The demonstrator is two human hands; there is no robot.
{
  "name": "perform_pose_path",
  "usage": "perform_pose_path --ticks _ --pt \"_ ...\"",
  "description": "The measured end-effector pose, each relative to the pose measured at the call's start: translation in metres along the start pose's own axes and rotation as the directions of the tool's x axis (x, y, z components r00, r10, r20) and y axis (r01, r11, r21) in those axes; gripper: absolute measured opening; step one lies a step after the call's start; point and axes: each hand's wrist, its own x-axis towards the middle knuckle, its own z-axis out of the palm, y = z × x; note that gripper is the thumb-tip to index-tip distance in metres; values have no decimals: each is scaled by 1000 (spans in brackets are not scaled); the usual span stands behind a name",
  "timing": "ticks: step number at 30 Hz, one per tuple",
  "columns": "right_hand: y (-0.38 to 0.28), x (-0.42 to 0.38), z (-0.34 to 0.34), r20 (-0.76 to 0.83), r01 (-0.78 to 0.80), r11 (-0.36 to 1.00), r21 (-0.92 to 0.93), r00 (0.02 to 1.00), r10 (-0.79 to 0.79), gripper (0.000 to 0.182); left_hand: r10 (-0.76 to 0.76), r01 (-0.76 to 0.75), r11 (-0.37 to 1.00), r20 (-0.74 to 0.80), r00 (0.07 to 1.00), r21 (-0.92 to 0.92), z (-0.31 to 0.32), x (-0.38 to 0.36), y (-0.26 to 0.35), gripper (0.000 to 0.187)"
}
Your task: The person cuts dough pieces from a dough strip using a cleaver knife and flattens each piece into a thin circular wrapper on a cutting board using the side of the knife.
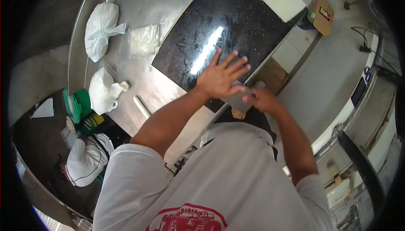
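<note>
1. Left hand (219, 78): fingers spread, palm flat on the black slab (219, 24), at its near edge.
2. Right hand (263, 100): its grip is pinched on the grey blade (238, 98), apparently a scraper, which lies at the slab's edge under the left palm.
3. Steel bench (168, 3): carries the slab, two tied white bags (101, 28) and a clear packet (144, 40).

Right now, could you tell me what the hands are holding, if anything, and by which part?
The right hand grips a flat grey scraper-like tool at its near end. The left hand holds nothing; it lies flat on the black stone slab.
</note>
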Motion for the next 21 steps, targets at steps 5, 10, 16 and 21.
perform_pose_path --ticks 5,10,16,21 --pt "-23 29 -32 151 -213 969 128 969 193 39 -77 77 997 -99 992 1 -2 23 -21 71" --pt "11 -30 52 -150 75 993 96 987 -60 74 241 -228 961 70 968 -155 14 -16 19 77" --pt "-15 13 -13 -100 -170 984 48 980 174 72 212 -213 977 -29 977 -22 -2 43 -29 74" --pt "-18 20 -14 -32 -123 984 131 991 128 76 182 -180 983 -85 980 25 -3 50 -40 74"
